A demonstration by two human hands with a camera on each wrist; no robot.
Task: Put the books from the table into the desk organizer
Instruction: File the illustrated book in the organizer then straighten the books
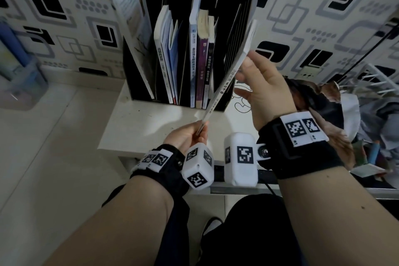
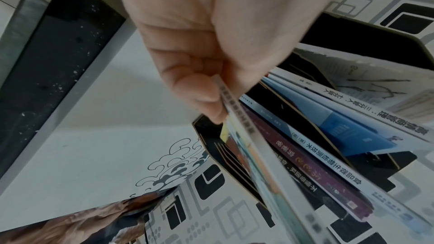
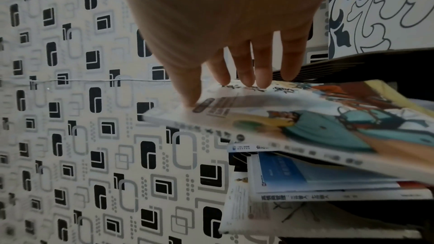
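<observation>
One thin paperback book (image 1: 228,73) is in the air at the centre right of the head view, tilted with its top leaning to the upper right against the right-hand wall of the black organizer (image 1: 239,34). The left hand (image 1: 185,136) has its grip clenched on the lower corner, thumb and fingers pinching the spine end; the left wrist view shows that pinch closely. The right hand (image 1: 262,86) is released, its fingers (image 3: 244,66) straight and spread on the illustrated cover near the top edge, steadying rather than clutching.

The book looks light and somewhat flexible: a soft cover with a narrow spine, likely to bow if pushed from one end only. Its glossy cover may slide under flat fingers, so the corner pinch probably carries most of the load. A hold at both ends, as here, seems sensible for steering it.

Several books already stand in the organizer's middle compartments, and one pale book (image 1: 131,13) leans in the leftmost one at the upper left of the frame. The organizer sits on a white worktop (image 1: 138,127) against patterned wallpaper. The last compartment on the right looks narrow, so the bottom edge would need to enter squarely to avoid catching on the wall or creasing the cover.
</observation>
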